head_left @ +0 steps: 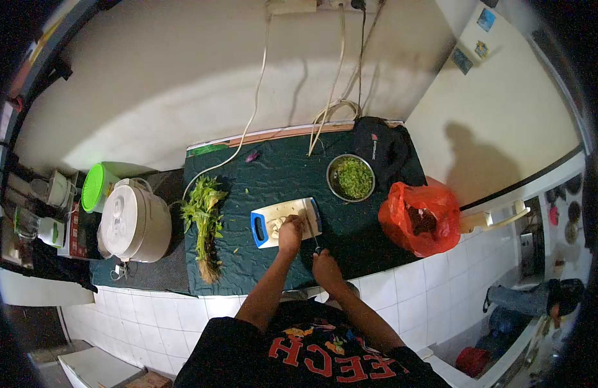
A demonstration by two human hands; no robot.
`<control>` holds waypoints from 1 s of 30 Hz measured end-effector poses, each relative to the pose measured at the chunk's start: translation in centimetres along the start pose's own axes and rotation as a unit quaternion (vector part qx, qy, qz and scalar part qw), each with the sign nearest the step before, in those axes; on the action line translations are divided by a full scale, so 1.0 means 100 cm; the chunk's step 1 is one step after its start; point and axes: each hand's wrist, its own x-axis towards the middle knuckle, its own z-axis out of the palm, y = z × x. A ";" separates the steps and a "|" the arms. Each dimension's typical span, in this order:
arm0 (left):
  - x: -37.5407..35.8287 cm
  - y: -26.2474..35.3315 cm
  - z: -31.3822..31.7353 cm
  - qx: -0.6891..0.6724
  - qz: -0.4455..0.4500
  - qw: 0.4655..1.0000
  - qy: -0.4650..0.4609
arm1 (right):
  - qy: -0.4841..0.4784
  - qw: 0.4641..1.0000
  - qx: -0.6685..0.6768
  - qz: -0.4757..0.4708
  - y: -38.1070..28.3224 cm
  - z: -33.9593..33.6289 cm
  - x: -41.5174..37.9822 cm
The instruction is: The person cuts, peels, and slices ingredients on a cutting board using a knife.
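Note:
On the blue-edged white cutting board (265, 215) lie chopped pale pieces of food (275, 226), their kind too small to tell. My left hand (290, 234) is closed over the board beside these pieces. Whatever its fingers press on is hidden beneath them. My right hand (326, 266), at the board's near right corner, is wrapped round the dark handle of a knife (318, 249). The blade reaches up over the board, close to my left fingers.
Left of the board lies a rooted bunch of leafy greens (205, 216); a rice cooker (138, 223) stands farther left. Behind right is a metal bowl (329, 181) of chopped greens. A red plastic bag (397, 223) and black bag (380, 145) flank the right side.

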 end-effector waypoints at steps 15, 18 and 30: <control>0.003 -0.011 0.005 0.024 0.051 0.998 -0.024 | 0.019 0.997 -0.049 -0.050 0.012 0.025 -0.013; 0.002 -0.004 0.004 0.002 0.023 1.000 -0.010 | 0.019 0.998 -0.053 -0.042 0.021 0.031 -0.013; 0.001 0.003 -0.002 -0.019 0.009 1.000 0.012 | 0.024 0.999 -0.026 -0.016 0.016 0.015 0.023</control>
